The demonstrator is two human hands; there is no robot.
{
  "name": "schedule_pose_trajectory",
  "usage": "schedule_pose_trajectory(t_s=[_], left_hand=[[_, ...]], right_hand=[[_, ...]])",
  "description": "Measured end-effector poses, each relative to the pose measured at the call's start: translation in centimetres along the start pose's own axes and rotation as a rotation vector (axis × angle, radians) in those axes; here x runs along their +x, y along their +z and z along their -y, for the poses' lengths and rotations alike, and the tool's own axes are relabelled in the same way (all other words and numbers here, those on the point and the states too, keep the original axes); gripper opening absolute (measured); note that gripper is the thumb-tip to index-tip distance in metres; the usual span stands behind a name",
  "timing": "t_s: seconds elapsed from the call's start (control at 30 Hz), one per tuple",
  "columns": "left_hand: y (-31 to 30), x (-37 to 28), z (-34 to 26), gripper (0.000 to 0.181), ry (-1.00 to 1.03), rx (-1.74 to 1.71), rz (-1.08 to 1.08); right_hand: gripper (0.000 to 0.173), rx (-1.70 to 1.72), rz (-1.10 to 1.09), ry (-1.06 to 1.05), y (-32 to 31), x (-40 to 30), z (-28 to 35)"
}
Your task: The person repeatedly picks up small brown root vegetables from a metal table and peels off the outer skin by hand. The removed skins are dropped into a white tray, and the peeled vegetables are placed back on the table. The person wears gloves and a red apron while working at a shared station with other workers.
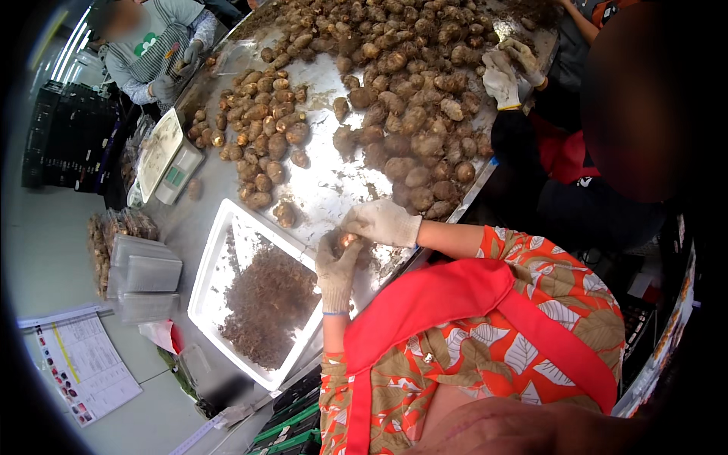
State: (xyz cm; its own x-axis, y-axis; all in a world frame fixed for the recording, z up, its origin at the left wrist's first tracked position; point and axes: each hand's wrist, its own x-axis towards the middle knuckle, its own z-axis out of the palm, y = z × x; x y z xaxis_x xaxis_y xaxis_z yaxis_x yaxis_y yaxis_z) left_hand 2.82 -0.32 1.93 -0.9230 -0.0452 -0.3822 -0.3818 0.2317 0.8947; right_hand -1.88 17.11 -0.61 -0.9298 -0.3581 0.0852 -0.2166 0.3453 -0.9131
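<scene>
My left hand (336,273), in a pale knit work glove, is closed around a small brown taro corm (348,239). Its orange-pink patch shows between the thumb and fingers. From the right, my right hand (382,222), gloved alike, bends its fingers over the same corm; what lies under that palm is hidden. Both hands are above the metal table (318,170), at the corner of a white plastic tray (224,213) containing a heap of brown fibrous scrapings (267,307). A single taro corm (284,214) rests just beyond the tray's rim.
A large pile of hairy taro corms (409,108) spreads at the far right; smoother ones (264,119) form a group left. Beyond the tray stands a weighing scale (170,162). Clear plastic boxes (148,273) are stacked at left. Co-workers' gloved hands (503,77) are at the table's edges.
</scene>
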Motion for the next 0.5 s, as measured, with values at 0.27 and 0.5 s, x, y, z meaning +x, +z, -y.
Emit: schedule_pose_trajectory(t_s=[0.27,0.5], left_hand=[[0.3,0.1,-3.8,0.039,0.037,0.001,0.153],[-0.4,0.8,-2.8,0.039,0.028,0.063,0.215]], right_hand=[[0.024,0.039,0.057,-0.079,-2.4,0.1,0.4],[0.017,-0.235,-0.019,-0.094,-0.9,1.3,-0.8]])
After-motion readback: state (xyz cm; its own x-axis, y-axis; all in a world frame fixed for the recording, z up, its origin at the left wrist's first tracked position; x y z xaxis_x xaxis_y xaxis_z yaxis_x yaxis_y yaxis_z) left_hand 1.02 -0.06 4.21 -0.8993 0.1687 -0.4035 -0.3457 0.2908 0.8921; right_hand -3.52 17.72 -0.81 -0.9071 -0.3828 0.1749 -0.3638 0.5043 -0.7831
